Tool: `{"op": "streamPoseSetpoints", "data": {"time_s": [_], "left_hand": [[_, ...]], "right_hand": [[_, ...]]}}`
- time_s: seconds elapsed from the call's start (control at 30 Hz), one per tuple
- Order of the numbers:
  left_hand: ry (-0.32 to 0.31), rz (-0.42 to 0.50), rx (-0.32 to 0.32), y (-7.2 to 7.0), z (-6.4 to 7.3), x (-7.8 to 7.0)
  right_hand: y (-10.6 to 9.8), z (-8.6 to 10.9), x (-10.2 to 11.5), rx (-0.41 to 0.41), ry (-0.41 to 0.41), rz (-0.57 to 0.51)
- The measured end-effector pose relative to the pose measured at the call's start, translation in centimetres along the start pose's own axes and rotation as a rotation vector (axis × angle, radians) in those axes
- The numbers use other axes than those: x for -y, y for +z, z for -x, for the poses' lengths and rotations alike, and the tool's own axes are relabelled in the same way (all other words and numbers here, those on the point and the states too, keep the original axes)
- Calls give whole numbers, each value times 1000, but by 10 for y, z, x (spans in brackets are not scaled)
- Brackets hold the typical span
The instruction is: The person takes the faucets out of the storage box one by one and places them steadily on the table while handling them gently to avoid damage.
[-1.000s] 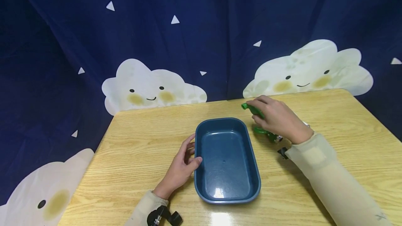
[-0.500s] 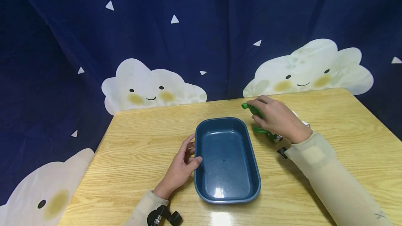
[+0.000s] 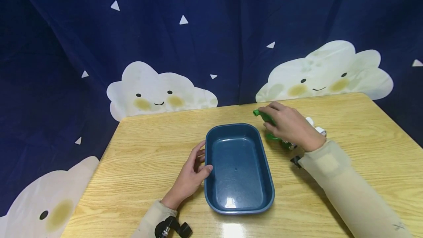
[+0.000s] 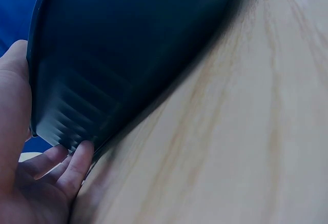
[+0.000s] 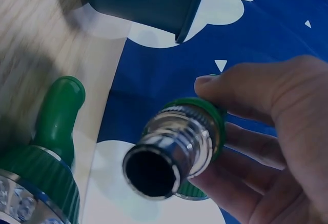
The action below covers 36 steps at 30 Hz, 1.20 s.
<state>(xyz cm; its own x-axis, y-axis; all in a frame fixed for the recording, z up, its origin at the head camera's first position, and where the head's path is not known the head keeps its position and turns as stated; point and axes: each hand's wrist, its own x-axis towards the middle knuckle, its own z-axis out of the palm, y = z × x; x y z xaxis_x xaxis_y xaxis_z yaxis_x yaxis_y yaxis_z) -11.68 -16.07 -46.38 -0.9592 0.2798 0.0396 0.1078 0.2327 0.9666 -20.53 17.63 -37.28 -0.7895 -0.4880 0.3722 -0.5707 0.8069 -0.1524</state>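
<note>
A dark blue plastic tub [image 3: 236, 168] stands on the table, its inside bare. At its left side my left hand [image 3: 188, 179] holds it, the thumb over the rim and the fingers against the ribbed outer wall [image 4: 77, 101]. Beyond the tub's far right corner, my right hand [image 3: 286, 124] grips a green piece with a tube-like tip [image 3: 256, 112]. From the wrist side this piece shows a silver, ringed metal end [image 5: 179, 137] with a dark round opening. Below the hand lies a similar green piece [image 3: 273, 137], with a ribbed collar and clear faceted bits [image 5: 25, 203].
White objects [image 3: 320, 131] lie on the wooden table [image 3: 152, 146] behind the right wrist, partly hidden by it. A dark blue curtain [image 3: 211, 28] with cloud prints hangs at the table's back edge. Small black devices [image 3: 172, 227] sit at both wrists.
My right hand has shifted slightly left and down with the green piece. More of the white objects behind it shows. The left hand and the tub have stayed put.
</note>
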Motion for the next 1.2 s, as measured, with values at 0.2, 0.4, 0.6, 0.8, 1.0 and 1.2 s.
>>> {"op": "streamPoseSetpoints", "data": {"time_s": [0.2,0.4,0.6,0.8,1.0,1.2], "left_hand": [[6,5,7,0,0,-1],[11,7,6,0,0,0],[11,10,4,0,0,0],[14,6,1,0,0,1],[2,0,-2,0,0,0],[-5,-4,-4,0,-1,1]], "right_hand": [[5,-1,1,3,-16,11],[8,0,-1,20,-5,2],[10,0,0,30,-2,-6],[14,-1,0,14,-21,-5],[17,-2,1,15,-13,-17],[19,-2,2,27,-5,-14]]}}
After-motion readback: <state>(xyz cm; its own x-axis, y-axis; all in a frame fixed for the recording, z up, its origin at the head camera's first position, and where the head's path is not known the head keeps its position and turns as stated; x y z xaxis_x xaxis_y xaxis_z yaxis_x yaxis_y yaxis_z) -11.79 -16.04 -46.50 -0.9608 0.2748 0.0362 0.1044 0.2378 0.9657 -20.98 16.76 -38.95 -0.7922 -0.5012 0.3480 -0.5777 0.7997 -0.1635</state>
